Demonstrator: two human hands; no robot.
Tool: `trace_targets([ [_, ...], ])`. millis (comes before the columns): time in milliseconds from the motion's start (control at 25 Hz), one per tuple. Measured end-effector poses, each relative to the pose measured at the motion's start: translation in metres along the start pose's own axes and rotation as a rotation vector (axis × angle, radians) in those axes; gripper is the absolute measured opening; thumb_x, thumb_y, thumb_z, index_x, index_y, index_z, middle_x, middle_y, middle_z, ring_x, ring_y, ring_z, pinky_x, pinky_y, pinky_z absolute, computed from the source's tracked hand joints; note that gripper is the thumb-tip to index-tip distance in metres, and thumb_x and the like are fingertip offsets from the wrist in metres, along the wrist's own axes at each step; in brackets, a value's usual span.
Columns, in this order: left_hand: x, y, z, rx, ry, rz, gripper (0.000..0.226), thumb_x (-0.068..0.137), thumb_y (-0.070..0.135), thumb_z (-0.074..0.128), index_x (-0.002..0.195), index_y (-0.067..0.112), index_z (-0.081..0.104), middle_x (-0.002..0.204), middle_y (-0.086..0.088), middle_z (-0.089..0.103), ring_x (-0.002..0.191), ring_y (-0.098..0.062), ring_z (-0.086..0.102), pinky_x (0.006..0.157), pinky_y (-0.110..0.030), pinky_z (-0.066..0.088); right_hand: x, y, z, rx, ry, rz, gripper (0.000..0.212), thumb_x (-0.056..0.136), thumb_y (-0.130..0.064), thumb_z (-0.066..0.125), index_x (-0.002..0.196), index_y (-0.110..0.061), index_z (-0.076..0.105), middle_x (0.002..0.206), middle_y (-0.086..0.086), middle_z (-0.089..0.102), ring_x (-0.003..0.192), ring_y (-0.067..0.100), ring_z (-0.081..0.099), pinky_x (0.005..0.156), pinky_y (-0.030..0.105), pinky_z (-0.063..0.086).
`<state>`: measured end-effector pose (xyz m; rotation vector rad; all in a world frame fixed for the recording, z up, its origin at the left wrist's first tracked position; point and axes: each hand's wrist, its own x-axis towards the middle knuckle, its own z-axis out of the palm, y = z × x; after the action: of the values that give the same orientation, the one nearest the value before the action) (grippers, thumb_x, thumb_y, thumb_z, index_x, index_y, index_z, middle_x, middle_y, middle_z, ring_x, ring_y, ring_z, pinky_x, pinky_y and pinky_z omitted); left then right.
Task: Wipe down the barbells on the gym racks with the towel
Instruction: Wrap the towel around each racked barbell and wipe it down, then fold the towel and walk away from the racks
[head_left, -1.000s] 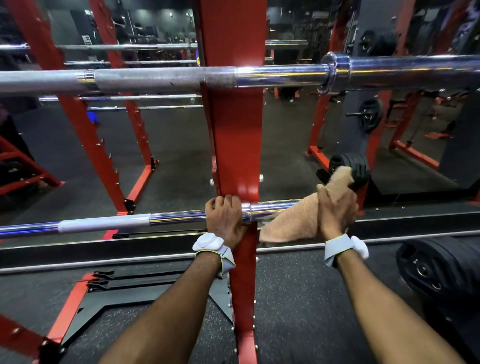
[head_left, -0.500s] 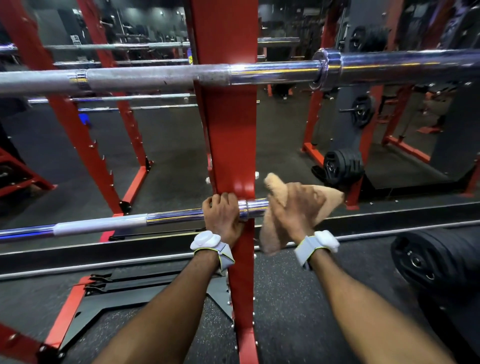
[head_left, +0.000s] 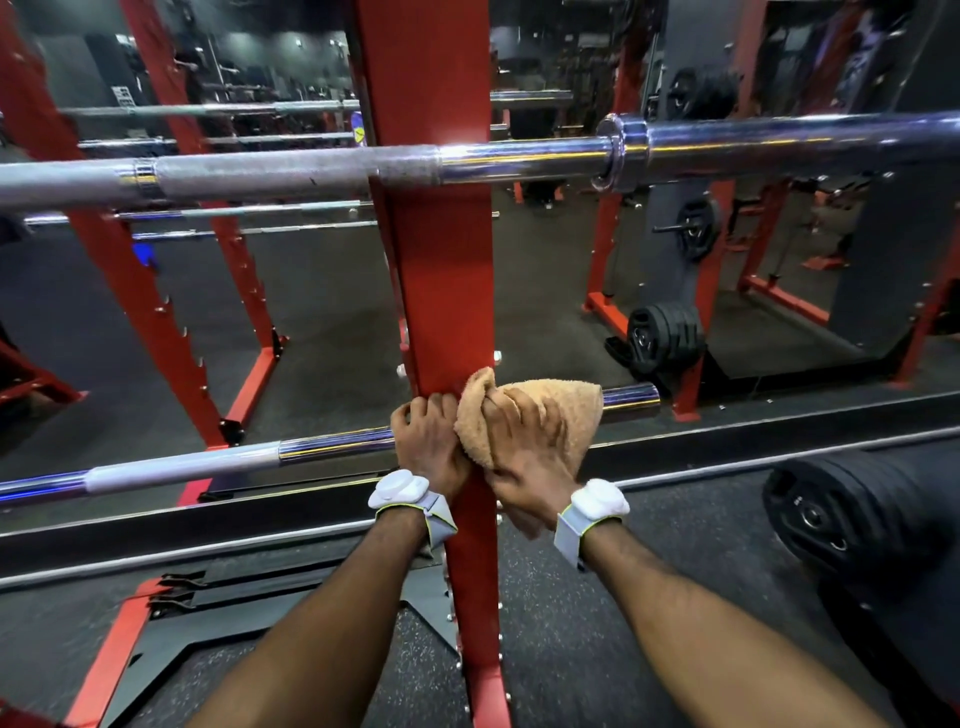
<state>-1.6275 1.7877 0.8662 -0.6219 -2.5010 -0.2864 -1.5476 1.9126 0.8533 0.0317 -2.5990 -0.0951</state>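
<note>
Looked down on dark speckled rubber floor (head_left: 561, 649), with a black, red-framed rack base (head_left: 171, 623) lying flat at lower left. Wore a white-and-grey band on each wrist. Gripped the lower barbell (head_left: 234, 460) with the left hand (head_left: 428, 441), fingers curled over the shaft just left of the red upright (head_left: 447, 291). Clamped the tan towel (head_left: 571, 410) round the same bar with the right hand (head_left: 524, 457), just right of the upright, the cloth touching the left hand and draped over the shaft, with only the chrome sleeve end (head_left: 631, 397) bare past it. Found black weight plates (head_left: 831, 509) close on the right, partly cut off by the frame edge. Saw a dark platform edge (head_left: 779, 447) with metal strips running across just behind the bar, and open flooring beyond it between the uprights. Met an upper barbell (head_left: 291, 174) higher on the same upright, knurled grey on the left, polished on the right, with a thick collar (head_left: 621, 150). Noted farther back slanted red rack posts (head_left: 150, 291) with more bars across them, a plate stack (head_left: 665, 335) at the foot of a red post, and a single plate (head_left: 698, 228) on a peg above it. Made out a small white sign (head_left: 122, 96) on the far wall and a blue-and-yellow sticker (head_left: 358, 130) beside the upright, both too small to read.
</note>
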Motion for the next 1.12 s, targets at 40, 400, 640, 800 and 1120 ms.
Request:
trace_targets([
  [40, -0.001, 0.0, -0.001, -0.007, -0.012, 0.01, 0.034, 0.059, 0.035, 0.064, 0.086, 0.016, 0.057, 0.082, -0.004, 0.062, 0.078, -0.03, 0.058, 0.078, -0.04, 0.041, 0.002, 0.004, 0.0, -0.004, -0.011, -0.025, 0.1, 0.05, -0.038, 0.071, 0.139, -0.012, 0.036, 0.142, 0.004, 0.037, 0.132, 0.031, 0.037, 0.107, 0.054, 0.02],
  [400, -0.005, -0.002, -0.014, 0.031, -0.122, 0.03, 0.049, 0.051, 0.041, 0.07, 0.089, 0.015, 0.054, 0.086, -0.004, 0.059, 0.082, -0.029, 0.057, 0.094, -0.05, 0.041, 0.002, 0.048, -0.021, 0.177, -0.046, 0.028, 0.086, 0.052, -0.04, 0.071, 0.133, -0.031, 0.044, 0.134, -0.005, 0.054, 0.117, 0.025, 0.049, 0.1, 0.04, 0.025],
  [640, 0.013, 0.013, -0.058, 0.025, -0.474, -0.011, 0.05, 0.076, 0.051, 0.063, 0.113, 0.019, 0.055, 0.119, -0.003, 0.061, 0.117, -0.028, 0.05, 0.113, -0.054, 0.016, 0.007, 0.088, -0.047, 0.381, -0.095, 0.167, 0.075, 0.051, -0.067, 0.077, 0.115, -0.03, 0.063, 0.105, -0.006, 0.07, 0.101, 0.024, 0.062, 0.088, 0.039, 0.044],
  [800, 0.02, 0.019, -0.091, 0.011, -0.581, 0.117, 0.05, 0.079, 0.063, 0.058, 0.118, 0.031, 0.06, 0.129, -0.001, 0.054, 0.13, -0.032, 0.038, 0.113, -0.064, 0.005, -0.001, 0.101, -0.054, 0.528, -0.015, 0.241, 0.06, 0.058, -0.063, 0.08, 0.104, -0.026, 0.068, 0.091, -0.008, 0.071, 0.088, 0.02, 0.065, 0.079, 0.038, 0.05],
  [1120, 0.021, 0.11, -0.094, -0.567, -0.519, 0.208, 0.052, 0.084, 0.055, 0.057, 0.126, 0.025, 0.052, 0.129, -0.01, 0.049, 0.128, -0.033, 0.042, 0.108, -0.048, 0.032, -0.04, 0.131, -0.095, 0.567, 0.212, 0.669, 0.042, 0.064, -0.045, 0.085, 0.093, -0.022, 0.064, 0.083, 0.004, 0.071, 0.082, 0.027, 0.065, 0.071, 0.037, 0.052],
])
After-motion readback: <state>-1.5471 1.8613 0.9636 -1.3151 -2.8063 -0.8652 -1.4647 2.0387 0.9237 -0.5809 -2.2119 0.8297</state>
